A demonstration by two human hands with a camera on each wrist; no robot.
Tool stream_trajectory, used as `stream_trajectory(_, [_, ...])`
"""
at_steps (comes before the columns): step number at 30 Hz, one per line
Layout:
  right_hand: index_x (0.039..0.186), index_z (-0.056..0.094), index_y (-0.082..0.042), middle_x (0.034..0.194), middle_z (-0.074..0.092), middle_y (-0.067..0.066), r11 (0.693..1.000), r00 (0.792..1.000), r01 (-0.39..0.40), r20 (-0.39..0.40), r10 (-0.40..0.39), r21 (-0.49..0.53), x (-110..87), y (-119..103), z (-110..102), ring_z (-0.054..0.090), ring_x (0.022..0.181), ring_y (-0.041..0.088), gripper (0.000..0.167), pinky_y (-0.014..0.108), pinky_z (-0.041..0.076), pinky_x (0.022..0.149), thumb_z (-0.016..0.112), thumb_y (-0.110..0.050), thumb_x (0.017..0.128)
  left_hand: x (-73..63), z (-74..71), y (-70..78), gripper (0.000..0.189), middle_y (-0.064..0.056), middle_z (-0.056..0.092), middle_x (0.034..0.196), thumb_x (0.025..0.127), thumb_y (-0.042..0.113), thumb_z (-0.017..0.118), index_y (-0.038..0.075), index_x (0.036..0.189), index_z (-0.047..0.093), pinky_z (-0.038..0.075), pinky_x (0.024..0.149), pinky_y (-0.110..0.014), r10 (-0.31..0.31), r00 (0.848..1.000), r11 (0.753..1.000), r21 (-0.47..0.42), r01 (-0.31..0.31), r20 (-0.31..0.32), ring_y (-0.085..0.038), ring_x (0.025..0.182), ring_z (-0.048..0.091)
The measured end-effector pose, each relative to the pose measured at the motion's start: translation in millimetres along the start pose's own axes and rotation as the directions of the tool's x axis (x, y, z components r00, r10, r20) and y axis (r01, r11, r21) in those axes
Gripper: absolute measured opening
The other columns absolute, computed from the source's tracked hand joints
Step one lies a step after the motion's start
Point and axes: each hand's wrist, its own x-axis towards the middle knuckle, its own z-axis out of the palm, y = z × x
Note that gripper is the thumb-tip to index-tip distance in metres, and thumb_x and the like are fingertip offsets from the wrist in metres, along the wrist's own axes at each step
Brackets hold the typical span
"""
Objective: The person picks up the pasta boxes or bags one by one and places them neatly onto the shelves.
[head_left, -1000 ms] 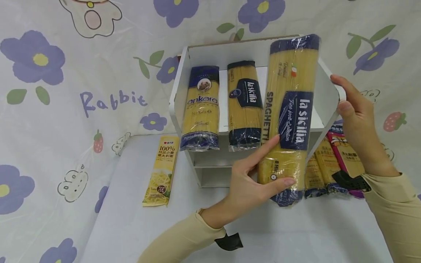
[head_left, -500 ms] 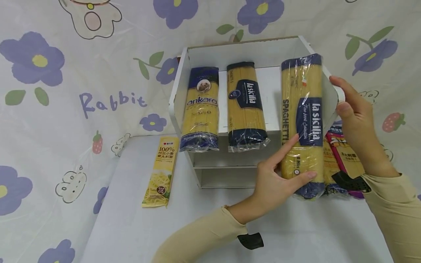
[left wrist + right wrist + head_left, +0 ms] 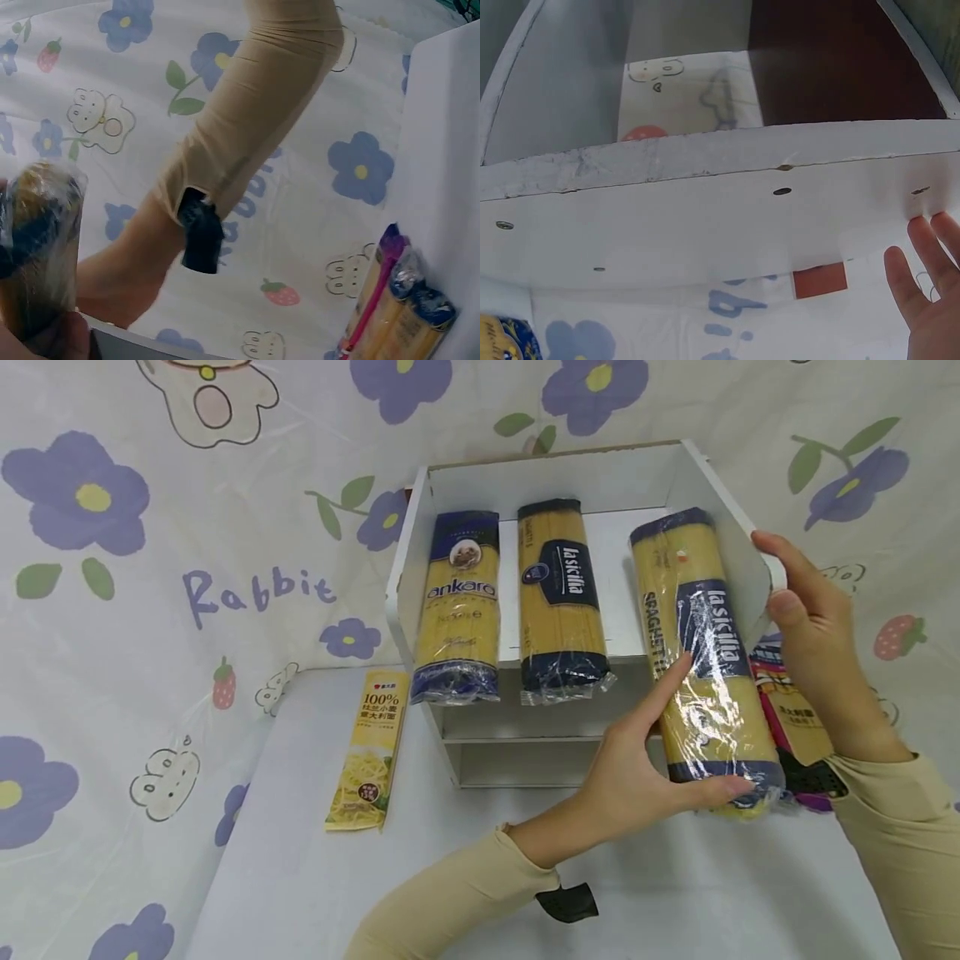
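Observation:
My left hand [image 3: 630, 768] grips a clear-wrapped spaghetti pack [image 3: 720, 710] with dark blue bands near its lower end, thumb across the front. The pack leans over the right part of the upper shelf, its top end inside. In the left wrist view the same pack [image 3: 37, 255] stands at the left edge. My right hand [image 3: 817, 635] holds the right side panel of the white shelf [image 3: 720, 535] at its front edge. The right wrist view shows several straight fingers [image 3: 930, 255] against the panel's outer face. Left of the held pack lie a la Sicilia pack [image 3: 562, 602] and an ankara pack [image 3: 457, 610].
A yellow noodle pack [image 3: 367, 752] lies on the white table [image 3: 292, 877] left of the shelf. More pasta packs [image 3: 795, 710] lie at the right, partly hidden by the right arm. Below the upper shelf are lower compartments [image 3: 517, 764]. A floral sheet [image 3: 247, 527] hangs behind.
My left hand has moved the spaghetti pack to the right and lowered its top into the shelf; the pack now tilts with its lower end rightward. My right hand has stayed on the side panel.

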Motion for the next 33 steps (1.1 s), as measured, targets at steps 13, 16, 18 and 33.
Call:
stream_trajectory(13, [0.145, 0.049, -0.013, 0.122, 0.061, -0.008, 0.999, 1.0, -0.012, 0.014, 0.013, -0.038, 0.0, -1.3, -1.1, 0.054, 0.099, 0.01, 0.054, 0.013, 0.045, 0.08, 0.058, -0.039, 0.099, 11.6, -16.4, 26.7, 0.095, 0.01, 0.047, 0.137, 0.08, 0.026, 0.083, 0.046, 0.152, 0.025, 0.049, 0.09, -0.012, -0.155, 0.981, 0.985, 0.09, 0.145, 0.117, 0.002, 0.11, 0.051])
stream_trajectory(16, [0.146, 0.049, -0.014, 0.129, 0.061, -0.007, 0.999, 1.0, -0.024, 0.019, 0.025, -0.035, -0.4, -1.6, -1.6, 0.056, 0.105, 0.01, 0.052, 0.011, 0.047, 0.082, 0.058, -0.037, 0.1, 14.0, -20.9, 26.3, 0.086, 0.009, 0.05, 0.135, 0.084, 0.022, 0.081, 0.043, 0.151, 0.033, 0.052, 0.084, -0.013, -0.15, 0.98, 0.989, 0.024, 0.148, 0.129, 0.0, 0.102, 0.054])
stream_trajectory(18, [0.146, 0.048, -0.014, 0.133, 0.061, -0.006, 0.999, 0.999, -0.029, 0.023, 0.03, -0.03, -1.0, -1.6, -1.7, 0.057, 0.108, 0.01, 0.051, 0.01, 0.049, 0.084, 0.057, -0.035, 0.1, 15.2, -23.7, 27.7, 0.081, 0.008, 0.053, 0.134, 0.086, 0.02, 0.079, 0.042, 0.15, 0.036, 0.054, 0.081, -0.014, -0.168, 0.977, 0.985, -0.011, 0.171, 0.128, 0.0, 0.097, 0.056])
stream_trajectory(33, [0.144, 0.05, -0.01, 0.129, 0.065, 0.001, 0.996, 1.0, -0.01, 0.012, 0.009, 0.089, -0.7, -1.2, 2.7, 0.061, 0.105, 0.013, 0.059, 0.012, 0.051, 0.082, 0.063, -0.041, 0.096, -21.9, -19.7, 58.5, 0.048, -0.03, 0.068, 0.113, 0.098, -0.006, 0.053, -0.004, 0.145, 0.044, 0.058, 0.075, -0.02, 0.026, 0.886, 0.901, -0.396, 0.18, 0.463, -0.017, 0.091, 0.073])
